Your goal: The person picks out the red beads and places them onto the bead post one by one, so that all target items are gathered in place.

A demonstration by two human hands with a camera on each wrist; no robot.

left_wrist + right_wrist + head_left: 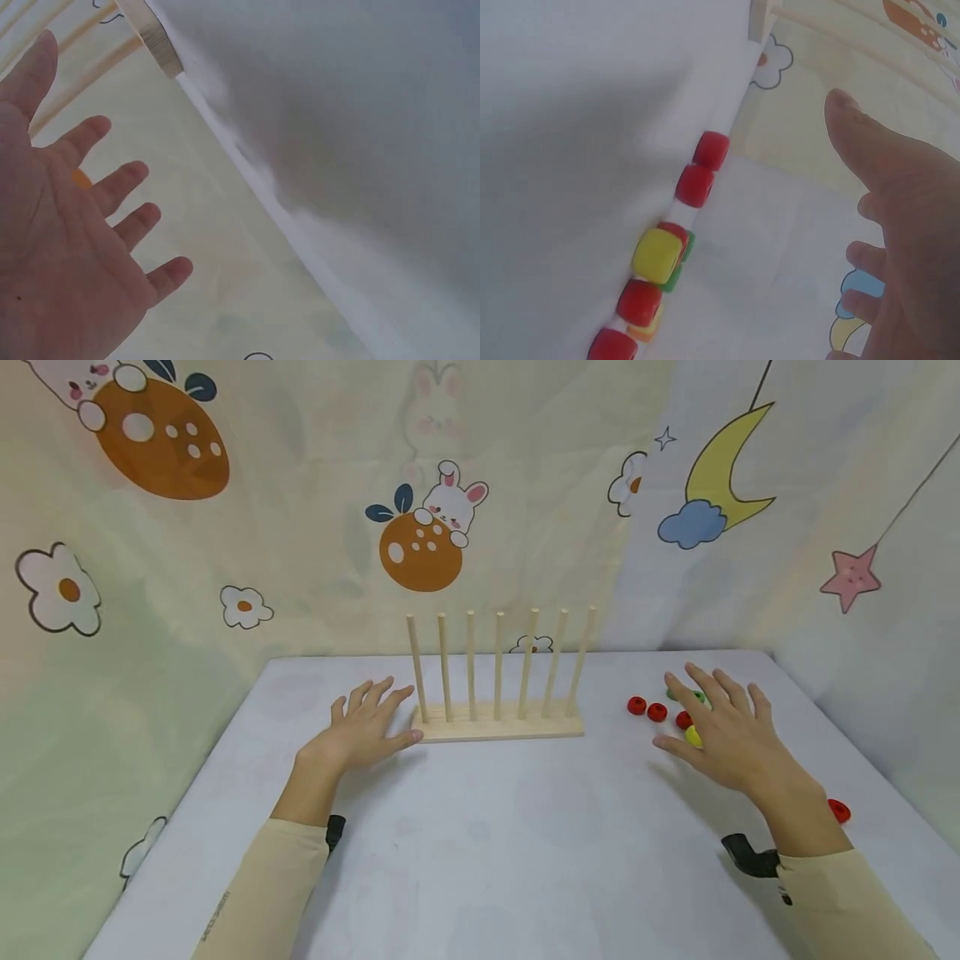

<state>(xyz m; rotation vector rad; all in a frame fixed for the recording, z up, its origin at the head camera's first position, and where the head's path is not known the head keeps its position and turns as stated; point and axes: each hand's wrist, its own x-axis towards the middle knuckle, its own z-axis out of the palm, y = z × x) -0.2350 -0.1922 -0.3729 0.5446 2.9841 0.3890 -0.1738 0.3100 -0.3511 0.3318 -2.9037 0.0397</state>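
A wooden stand [498, 731] with several upright pegs is at the back of the table. My left hand [358, 733] hovers by its left end, fingers spread and thumb toward the base; whether the thumb touches it I cannot tell. My right hand [731, 743] is over the beads at the right, fingers apart and holding nothing. Beside and partly behind it lie a red bead [637, 705], a yellow bead [693, 737] and others in red and green. In the right wrist view a green bead [672, 279] and an orange bead [643, 331] show partly behind others.
A red bead [839, 811] lies apart, near the right wrist. The white table [510, 860] ends at the back against a patterned cloth [315, 510]. A black strap piece [750, 857] sticks out from the right sleeve.
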